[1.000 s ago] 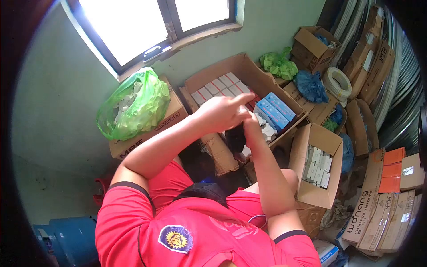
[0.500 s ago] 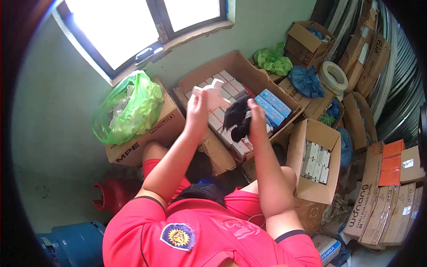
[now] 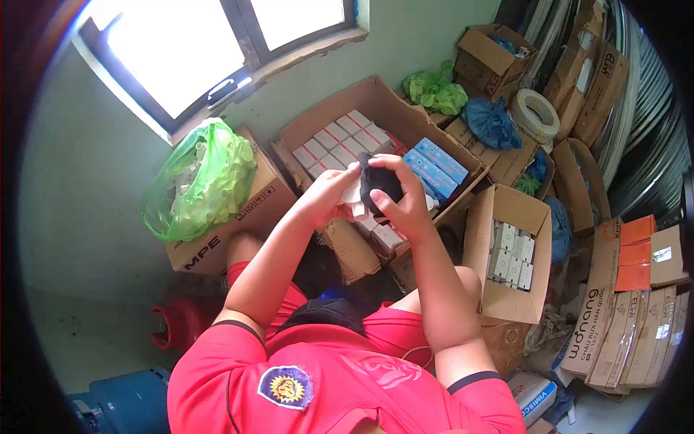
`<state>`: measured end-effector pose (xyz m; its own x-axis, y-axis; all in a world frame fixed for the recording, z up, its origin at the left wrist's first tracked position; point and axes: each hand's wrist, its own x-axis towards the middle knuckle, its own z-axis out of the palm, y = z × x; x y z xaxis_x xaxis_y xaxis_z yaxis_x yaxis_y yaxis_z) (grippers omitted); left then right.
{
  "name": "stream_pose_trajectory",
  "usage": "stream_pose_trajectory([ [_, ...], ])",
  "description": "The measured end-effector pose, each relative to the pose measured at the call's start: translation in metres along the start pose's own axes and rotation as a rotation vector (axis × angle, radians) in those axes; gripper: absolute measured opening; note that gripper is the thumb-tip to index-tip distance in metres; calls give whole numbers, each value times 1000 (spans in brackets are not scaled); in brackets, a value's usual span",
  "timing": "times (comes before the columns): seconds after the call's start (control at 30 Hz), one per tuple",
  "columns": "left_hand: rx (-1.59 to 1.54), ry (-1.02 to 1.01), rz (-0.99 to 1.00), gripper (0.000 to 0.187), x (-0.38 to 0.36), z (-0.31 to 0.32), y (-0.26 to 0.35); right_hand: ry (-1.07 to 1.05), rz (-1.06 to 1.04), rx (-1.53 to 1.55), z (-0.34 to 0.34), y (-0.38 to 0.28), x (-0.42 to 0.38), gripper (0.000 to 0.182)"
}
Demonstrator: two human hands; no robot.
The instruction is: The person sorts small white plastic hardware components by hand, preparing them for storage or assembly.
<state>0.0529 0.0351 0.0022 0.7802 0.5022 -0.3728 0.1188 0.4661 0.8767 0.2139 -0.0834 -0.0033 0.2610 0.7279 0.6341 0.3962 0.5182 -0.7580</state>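
Holding a small white thing [image 3: 352,194], the left hand [image 3: 325,197] meets the right hand [image 3: 408,206], which grips a black cloth [image 3: 380,185], over the big box [image 3: 329,114]. The white thing could fall if the cloth tugs it. On the left, a green bag [image 3: 235,189] has white pipe-like bits [image 3: 194,165]. The big box has white boxes [image 3: 331,136], then blue boxes [image 3: 436,166]. On the right, a smaller box [image 3: 531,211] has white blocks [image 3: 509,254].

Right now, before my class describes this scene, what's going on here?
Someone in a red shirt has both hands raised in front of an open box of white cartons and blue cartons. The left hand holds a white piece, mostly hidden. The right hand grips what looks like a black cloth, close against that piece.
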Motion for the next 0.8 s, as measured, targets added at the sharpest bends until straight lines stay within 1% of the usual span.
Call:
stream_pose_trajectory([
  [0.03, -15, -19, -18, 44, 0, -2, 2, -20, -16, -27, 0, -7, 4, 46],
  [0.07, -21, -48, -43, 44, -2, -2, 4, 35, -47, -81, 2, -17, 4, 35],
  [0.17, 133, 34, 45, 45, -14, 23, 12, 203, 37, -212, 10, -2, -4, 25],
  [0.2, 237, 117, 119, 50, -12, 29, 10, 291, 57, -232, 12, -4, 0, 22],
  [0.3, 494, 201, 338, 51, -15, 38, 14, 300, 223, -161, 8, -2, 5, 22],
  [0.33, 662, 292, 384, 46, -20, 41, 19, 294, 217, -157, 8, -3, 6, 28],
  [0.43, 986, 413, 671, 43, -20, 40, 18, 255, 381, 132, 9, 13, 1, 33],
  [0.47, 1065, 462, 651, 43, -25, 42, 17, 295, 449, 202, 13, 21, -4, 33],
  [0.53, 1208, 440, 753, 44, -28, 45, 17, 374, 576, 342, 23, 29, -4, 35],
  [0.63, 1387, 363, 875, 44, -28, 37, 14, 476, 930, 648, 31, 13, -2, 31],
  [0.67, 1446, 321, 929, 44, -30, 34, 14, 323, 967, 785, 30, 32, -10, 34],
  [0.7, 1506, 275, 983, 44, -32, 30, 14, 263, 1068, 809, 29, 24, -8, 37],
  [0.73, 1575, 125, 1060, 43, -33, 27, 21, 204, 1172, 838, 29, 9, -6, 40],
  [0.77, 1600, 14, 989, 43, -35, 20, 26, 145, 1277, 869, 31, 1, -9, 43],
  [0.8, 1577, 5, 940, 43, -34, 14, 30, 22, 1317, 925, 32, 7, -15, 49],
])
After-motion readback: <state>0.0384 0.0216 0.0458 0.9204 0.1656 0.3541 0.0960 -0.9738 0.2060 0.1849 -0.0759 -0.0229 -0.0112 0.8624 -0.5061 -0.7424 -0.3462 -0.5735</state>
